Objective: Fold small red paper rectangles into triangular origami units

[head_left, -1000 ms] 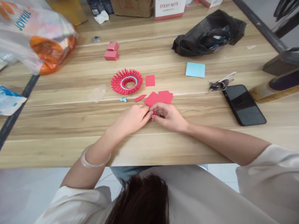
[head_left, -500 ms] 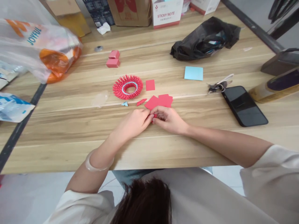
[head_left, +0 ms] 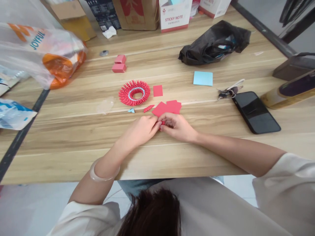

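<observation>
Between the fingertips of both hands is a small piece of red paper (head_left: 161,124), mostly covered by the fingers. My left hand (head_left: 147,127) pinches it from the left, and my right hand (head_left: 179,127) pinches it from the right. Just beyond the fingers lie several loose red paper sheets (head_left: 169,107), overlapping. A short row of folded red pieces (head_left: 148,108) and a small blue folded piece (head_left: 131,110) lie to their left. Behind these sits a spiky red paper ring (head_left: 134,93) with a blue inner band, beside a single red square sheet (head_left: 157,90).
Two red paper stacks (head_left: 119,68) lie farther back. On the right are a blue sticky-note pad (head_left: 203,78), keys (head_left: 227,93), a phone (head_left: 257,112) and a bottle (head_left: 290,91). A black plastic bag (head_left: 214,44), a sticky note box (head_left: 175,16) and a plastic shopping bag (head_left: 36,55) stand around the back.
The camera view has shifted very slightly. Both hands stay in the same place, fingers still pinched on the red paper piece.
</observation>
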`<state>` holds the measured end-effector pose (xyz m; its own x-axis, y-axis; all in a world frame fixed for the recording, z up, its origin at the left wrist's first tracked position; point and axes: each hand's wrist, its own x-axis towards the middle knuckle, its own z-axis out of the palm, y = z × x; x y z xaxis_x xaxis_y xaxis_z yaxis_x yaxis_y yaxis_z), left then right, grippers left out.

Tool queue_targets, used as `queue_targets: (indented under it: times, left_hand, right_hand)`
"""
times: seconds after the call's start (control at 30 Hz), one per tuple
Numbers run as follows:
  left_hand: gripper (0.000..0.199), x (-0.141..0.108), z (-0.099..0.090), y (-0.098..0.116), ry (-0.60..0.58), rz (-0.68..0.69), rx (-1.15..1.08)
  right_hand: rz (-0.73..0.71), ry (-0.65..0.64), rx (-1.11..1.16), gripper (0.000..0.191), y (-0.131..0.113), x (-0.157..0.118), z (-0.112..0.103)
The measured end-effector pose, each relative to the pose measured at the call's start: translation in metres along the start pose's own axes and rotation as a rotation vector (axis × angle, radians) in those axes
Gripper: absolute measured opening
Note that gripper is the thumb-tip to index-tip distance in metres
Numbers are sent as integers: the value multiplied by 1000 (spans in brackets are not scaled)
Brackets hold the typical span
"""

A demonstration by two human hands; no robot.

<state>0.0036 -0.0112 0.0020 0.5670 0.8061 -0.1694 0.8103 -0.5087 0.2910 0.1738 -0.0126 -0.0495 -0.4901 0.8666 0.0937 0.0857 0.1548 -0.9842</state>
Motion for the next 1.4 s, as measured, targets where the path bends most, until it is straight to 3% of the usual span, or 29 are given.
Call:
queue_targets:
  times: [1.07,1.4]
  left_hand:
    - [28,0,2,-2,38,5,-17]
    - [26,-4,-8,2,-26,49,76]
  right_hand:
    - [-8,-5,-29,10,-2,0,-1]
    - [-62,-40,-160,7,-7,0,-1]
